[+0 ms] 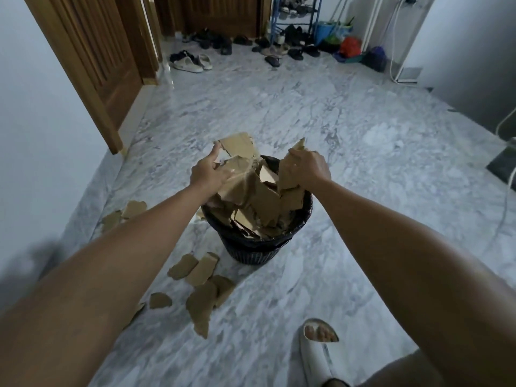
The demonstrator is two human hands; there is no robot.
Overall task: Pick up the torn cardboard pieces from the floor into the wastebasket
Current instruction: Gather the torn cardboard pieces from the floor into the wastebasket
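**Cardboard Going Into the Bin**

Torn cardboard pieces (pixel 259 202) are sticking up out of the black wastebasket (pixel 252 251) in the middle of the frame. The left hand (pixel 210 171) is pinching a big piece by its top edge. The right hand (pixel 303 169) is wrapping tight around another piece above the rim. More loose pieces (pixel 201 286) are lying on the floor at lower left, near the basket. No writing is showing anywhere. The marble floor (pixel 321 113) is shining grey and white. A wooden door (pixel 92 57) is standing at upper left. Shoes (pixel 192 62) and a blue rack (pixel 296 20) are sitting at the top. A white slipper (pixel 318 353) is showing at the bottom.
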